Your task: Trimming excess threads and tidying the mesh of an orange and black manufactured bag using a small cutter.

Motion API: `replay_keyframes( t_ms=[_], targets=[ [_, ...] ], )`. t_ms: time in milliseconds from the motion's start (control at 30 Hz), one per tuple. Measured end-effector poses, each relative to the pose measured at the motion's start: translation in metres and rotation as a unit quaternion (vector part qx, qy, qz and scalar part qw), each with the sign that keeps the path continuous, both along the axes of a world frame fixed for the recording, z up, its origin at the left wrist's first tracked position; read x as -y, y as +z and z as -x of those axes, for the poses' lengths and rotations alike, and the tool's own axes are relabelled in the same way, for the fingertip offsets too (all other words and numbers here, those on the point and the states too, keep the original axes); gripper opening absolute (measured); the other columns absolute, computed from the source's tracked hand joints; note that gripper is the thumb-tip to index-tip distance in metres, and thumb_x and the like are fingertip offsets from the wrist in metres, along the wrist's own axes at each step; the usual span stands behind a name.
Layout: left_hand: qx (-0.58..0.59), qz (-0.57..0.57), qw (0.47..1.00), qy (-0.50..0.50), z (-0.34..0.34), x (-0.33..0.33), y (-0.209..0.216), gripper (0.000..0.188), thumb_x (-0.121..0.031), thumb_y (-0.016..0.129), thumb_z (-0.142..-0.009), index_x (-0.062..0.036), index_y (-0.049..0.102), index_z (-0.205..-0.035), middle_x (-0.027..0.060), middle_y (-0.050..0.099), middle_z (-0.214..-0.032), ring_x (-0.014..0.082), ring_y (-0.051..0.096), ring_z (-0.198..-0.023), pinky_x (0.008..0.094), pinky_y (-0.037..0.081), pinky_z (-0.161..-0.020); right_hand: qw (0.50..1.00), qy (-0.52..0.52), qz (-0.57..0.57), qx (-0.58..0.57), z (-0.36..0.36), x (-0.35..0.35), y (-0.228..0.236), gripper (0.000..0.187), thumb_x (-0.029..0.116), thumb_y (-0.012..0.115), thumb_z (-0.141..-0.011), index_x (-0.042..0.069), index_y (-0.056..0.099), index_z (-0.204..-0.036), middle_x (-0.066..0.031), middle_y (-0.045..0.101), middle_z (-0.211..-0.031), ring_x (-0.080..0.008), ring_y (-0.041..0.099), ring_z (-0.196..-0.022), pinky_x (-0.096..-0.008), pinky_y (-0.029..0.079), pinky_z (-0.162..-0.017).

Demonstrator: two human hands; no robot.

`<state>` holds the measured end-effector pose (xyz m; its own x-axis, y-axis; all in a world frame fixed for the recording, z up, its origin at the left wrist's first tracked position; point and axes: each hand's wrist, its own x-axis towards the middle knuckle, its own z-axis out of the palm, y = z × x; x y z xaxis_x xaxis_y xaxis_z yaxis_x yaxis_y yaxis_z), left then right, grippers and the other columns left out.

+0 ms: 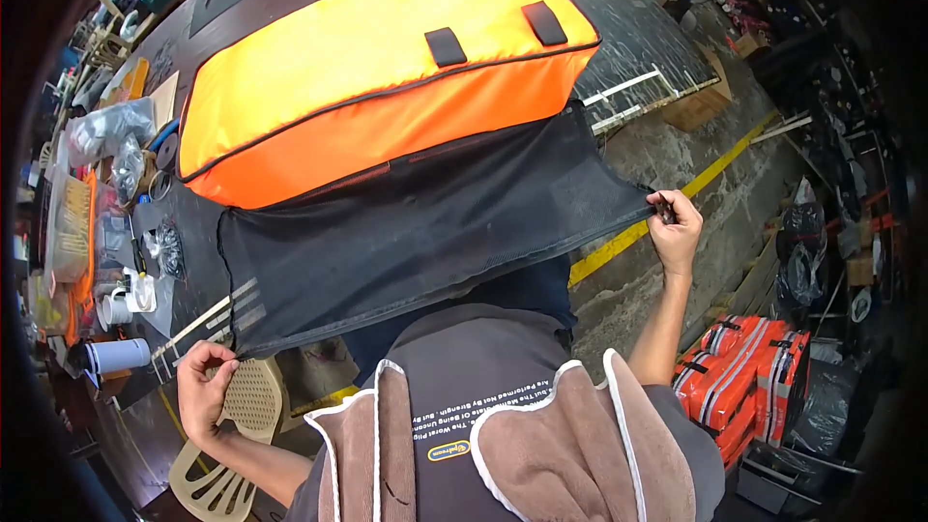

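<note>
A large orange padded bag (387, 87) with black piping and two black straps lies on the dark table in front of me. From its near lower edge a black fabric panel (416, 222) stretches toward my body. My left hand (205, 382) pinches the panel's near left corner, thumb against fingers. At the near right corner my right hand (675, 217) is closed on the same cloth, with the arm held out to the side. Between both hands the panel hangs fairly taut, its near edge sagging slightly.
A beige plastic chair (242, 406) stands below my left hand. Along the table's left side are a white mug (116, 307), a blue-white cup (118, 356) and clear plastic bags (111, 130). Orange-red bags with reflective strips (739, 377) sit at right, near a yellow floor line (715, 174).
</note>
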<state>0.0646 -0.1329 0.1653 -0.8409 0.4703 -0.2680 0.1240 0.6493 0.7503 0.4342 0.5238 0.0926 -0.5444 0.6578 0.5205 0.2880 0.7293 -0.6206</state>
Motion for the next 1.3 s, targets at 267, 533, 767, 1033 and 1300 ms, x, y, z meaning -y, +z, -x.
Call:
replay_keyframes(
  t_ms=[267,533,767,1033,1300],
  targets=[
    [-0.019,-0.02,1.0,0.005,0.012,-0.002,0.036,0.013,0.008,0.075,-0.098,0.0,0.067,-0.105,-0.0006,0.065,-0.096,0.0081,0.061,-0.087,0.0238,0.05,-0.08,0.964,0.082,0.242,0.072,0.0,-0.027,0.057,0.027,-0.01,0.071,-0.081,-0.001,0.08,-0.105,0.0091,0.066,-0.089,0.0008,0.051,-0.077,-0.0202,0.041,-0.07],
    [-0.168,0.023,0.983,-0.074,0.056,-0.036,0.077,0.009,0.008,0.072,-0.094,0.003,0.067,-0.098,0.0037,0.065,-0.088,0.0097,0.059,-0.083,0.0272,0.049,-0.075,0.939,0.192,0.25,0.139,0.047,-0.066,0.128,0.028,-0.011,0.085,-0.083,0.0,0.083,-0.109,0.0115,0.054,-0.078,0.0009,0.044,-0.07,-0.0217,0.034,-0.064],
    [-0.063,0.049,0.996,-0.029,0.047,-0.029,0.062,0.007,0.003,0.077,-0.091,-0.0001,0.072,-0.095,-0.0038,0.068,-0.082,0.0029,0.053,-0.072,0.0243,0.038,-0.062,0.915,0.165,0.284,0.236,0.039,-0.068,0.116,0.027,-0.008,0.083,-0.084,-0.001,0.084,-0.109,0.0083,0.069,-0.086,-0.0006,0.054,-0.076,-0.0221,0.042,-0.069],
    [0.015,0.017,0.995,-0.1,0.089,-0.044,0.086,0.005,0.0,0.073,-0.095,-0.0013,0.068,-0.096,-0.002,0.065,-0.092,0.0069,0.058,-0.082,0.0257,0.047,-0.071,0.882,0.19,0.33,0.278,0.065,-0.099,0.137,0.012,-0.003,0.085,-0.087,-0.001,0.078,-0.096,0.0055,0.072,-0.081,-0.0029,0.062,-0.069,-0.0222,0.047,-0.063],
    [-0.31,-0.198,0.928,-0.053,0.336,-0.118,0.062,0.022,-0.027,0.073,-0.112,-0.0083,0.074,-0.123,-0.0047,0.07,-0.098,0.0066,0.063,-0.086,0.0257,0.051,-0.072,0.986,0.155,0.066,0.001,0.32,-0.236,0.117,0.034,0.03,0.084,-0.104,0.002,0.083,-0.122,0.0036,0.072,-0.09,-0.0068,0.059,-0.075,-0.0262,0.046,-0.066]
  ],
)
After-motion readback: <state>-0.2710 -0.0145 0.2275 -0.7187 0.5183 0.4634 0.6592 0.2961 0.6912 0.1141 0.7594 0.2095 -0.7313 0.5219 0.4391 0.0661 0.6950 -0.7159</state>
